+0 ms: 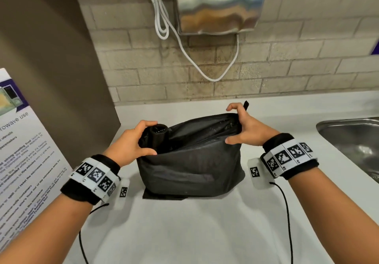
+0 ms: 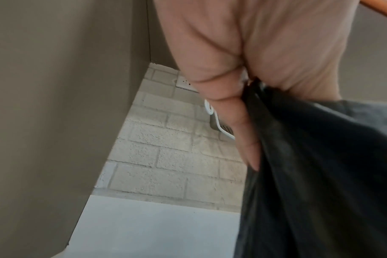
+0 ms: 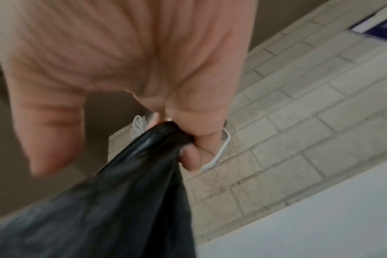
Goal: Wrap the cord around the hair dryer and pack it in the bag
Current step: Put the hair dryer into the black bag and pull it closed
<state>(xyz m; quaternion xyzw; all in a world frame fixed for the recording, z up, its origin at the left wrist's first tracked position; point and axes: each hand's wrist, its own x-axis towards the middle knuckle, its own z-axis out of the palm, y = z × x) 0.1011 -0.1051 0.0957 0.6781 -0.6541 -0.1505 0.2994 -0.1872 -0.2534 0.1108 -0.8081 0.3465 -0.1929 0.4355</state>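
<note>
Black hair dryer (image 1: 159, 138) in bag (image 1: 190, 161) shows only from head view

both hands (image 1: 131, 140) (image 1: 245, 128) forward, fingers pinched shut.

Surface: white countertop (image 1: 184, 233), running back to a pale brick wall.
On it, centre: black fabric bag (image 1: 190, 167), upright, mouth open (a black cylinder sticks out at its left end).
Under bag: a flat black piece (image 1: 162, 196) shows at its front left corner.
Right edge: steel sink (image 1: 352, 138), set into the top.
</note>
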